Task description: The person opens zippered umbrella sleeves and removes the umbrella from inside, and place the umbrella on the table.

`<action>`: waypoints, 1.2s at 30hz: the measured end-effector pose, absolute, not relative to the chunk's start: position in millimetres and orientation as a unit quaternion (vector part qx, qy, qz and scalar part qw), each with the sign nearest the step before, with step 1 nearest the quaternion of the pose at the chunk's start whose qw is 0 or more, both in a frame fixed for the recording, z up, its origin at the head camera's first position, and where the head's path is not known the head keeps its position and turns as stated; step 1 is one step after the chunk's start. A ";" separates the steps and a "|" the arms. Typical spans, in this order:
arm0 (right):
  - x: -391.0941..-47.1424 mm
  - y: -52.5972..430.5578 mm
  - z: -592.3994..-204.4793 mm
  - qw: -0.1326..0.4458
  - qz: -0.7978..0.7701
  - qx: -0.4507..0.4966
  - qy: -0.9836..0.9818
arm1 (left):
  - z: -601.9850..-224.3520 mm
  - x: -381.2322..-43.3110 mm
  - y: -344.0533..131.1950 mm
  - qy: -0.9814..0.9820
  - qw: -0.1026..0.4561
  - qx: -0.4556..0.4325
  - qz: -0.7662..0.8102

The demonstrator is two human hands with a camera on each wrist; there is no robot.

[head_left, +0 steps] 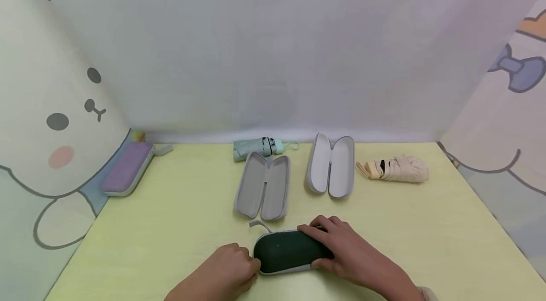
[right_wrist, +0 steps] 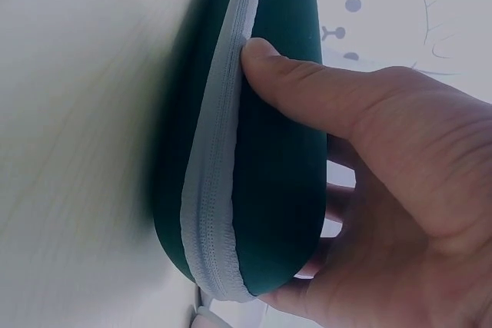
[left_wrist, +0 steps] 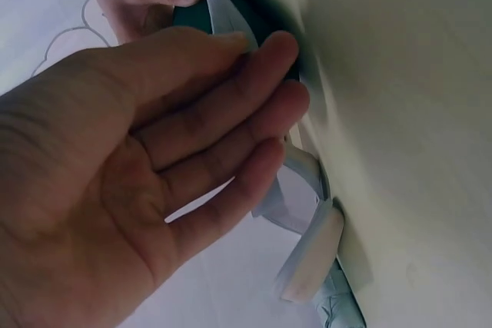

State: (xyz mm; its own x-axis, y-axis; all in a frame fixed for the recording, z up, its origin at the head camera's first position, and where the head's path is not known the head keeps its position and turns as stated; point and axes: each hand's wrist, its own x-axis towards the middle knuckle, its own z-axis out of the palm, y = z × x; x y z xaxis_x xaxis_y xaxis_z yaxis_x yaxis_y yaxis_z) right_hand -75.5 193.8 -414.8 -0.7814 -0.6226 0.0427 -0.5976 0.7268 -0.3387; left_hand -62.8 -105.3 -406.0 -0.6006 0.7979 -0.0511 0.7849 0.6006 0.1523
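Under right hand [head_left: 341, 250], gripped between thumb and fingers, seemingly for steadiness: green case [head_left: 286, 250]; opposite that grip, left hand [head_left: 232, 265], pinching at its zip [right_wrist: 214, 167].

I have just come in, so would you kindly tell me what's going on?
A person is handling a dark green case on a table. The right hand grips its right end; the left hand pinches at its left end, though what it grasps there is hidden. The zip looks closed along the side the right wrist view shows. Farther back are two open cases, a teal umbrella and a beige umbrella; a purple case lies at far left.
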 end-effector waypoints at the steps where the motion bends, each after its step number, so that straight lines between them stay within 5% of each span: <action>1: -75.8 193.4 -414.5 0.039 -0.170 -0.327 0.929 | -406.2 -62.6 -104.6 0.894 0.058 0.441 0.056; 8: -77.3 192.0 -413.0 0.052 -0.171 -0.318 0.931 | -409.8 -60.2 -102.0 0.889 -0.002 0.457 0.029; 24: -77.1 191.5 -411.1 0.059 -0.174 -0.310 0.933 | -412.0 -44.6 -86.1 0.916 0.036 0.400 -0.009; 36: -77.9 191.7 -412.6 0.059 -0.176 -0.310 0.933 | -419.2 -36.8 -69.1 0.928 0.007 0.372 -0.010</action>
